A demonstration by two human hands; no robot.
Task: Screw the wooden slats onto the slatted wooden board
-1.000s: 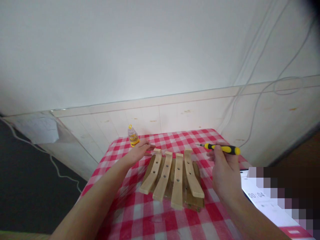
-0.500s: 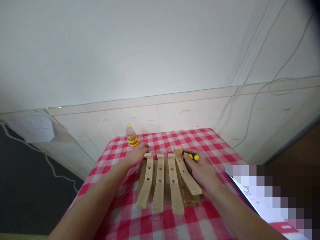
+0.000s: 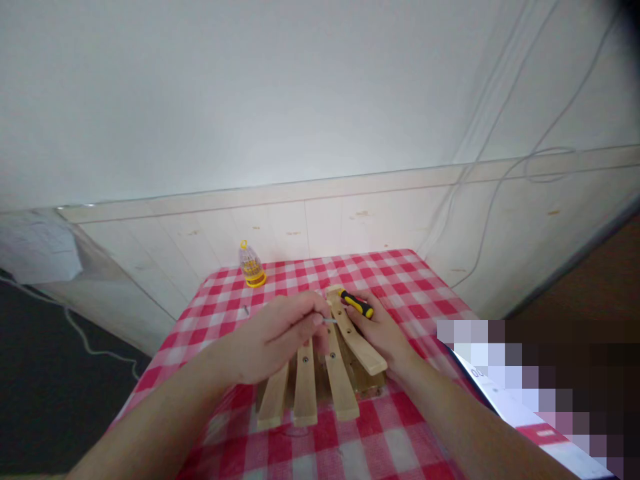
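My left hand [image 3: 285,333] is closed in a pinch on a slim metal screw [image 3: 330,321], pointing right toward the rightmost wooden slat [image 3: 364,350]. That slat has two holes and lies at an angle. My right hand [image 3: 377,330] holds a yellow-and-black screwdriver [image 3: 357,305] against its palm, its fingers at the slat's far end and right side. Several curved slats lie side by side on a brown wooden board [image 3: 369,385]. Screw heads show in the middle slats [image 3: 343,393]. My left hand covers the upper part of the left slats.
A clear, yellow-based bit case [image 3: 253,270] stands at the table's back left. Another screw [image 3: 246,310] lies on the red-and-white checked tablecloth [image 3: 390,440]. Behind the table is a white panelled wall [image 3: 280,230]. A lit screen [image 3: 493,393] is at the right.
My left hand has come from the cloth left of the slats to above them, with the screw now visible in its fingers. My right hand stays by the rightmost slat; the screwdriver has tilted.
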